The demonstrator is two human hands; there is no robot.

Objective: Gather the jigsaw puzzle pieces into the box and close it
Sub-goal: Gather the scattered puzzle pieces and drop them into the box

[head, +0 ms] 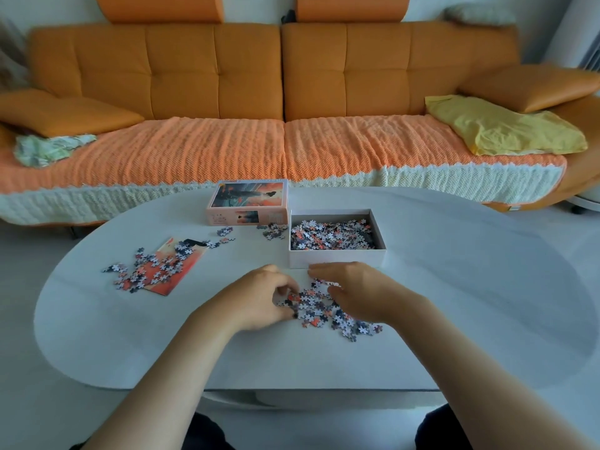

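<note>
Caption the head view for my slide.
Left hand and right hand gather puzzle pieces on the table by the open box.

A white oval table (454,287) fills the lower half of the frame, standing on a pale floor (19,287). Behind it, across the upper half, runs an orange tufted sofa (246,69) with two headrests (159,6) at the top edge. A knitted orange cover (194,151) with a cream border lies over the seat. At centre left, an orange cushion (65,113) rests partly on a crumpled green-patterned cloth (48,149). At centre right, a second cushion (532,87) lies beside a yellow cloth (506,128).
</note>
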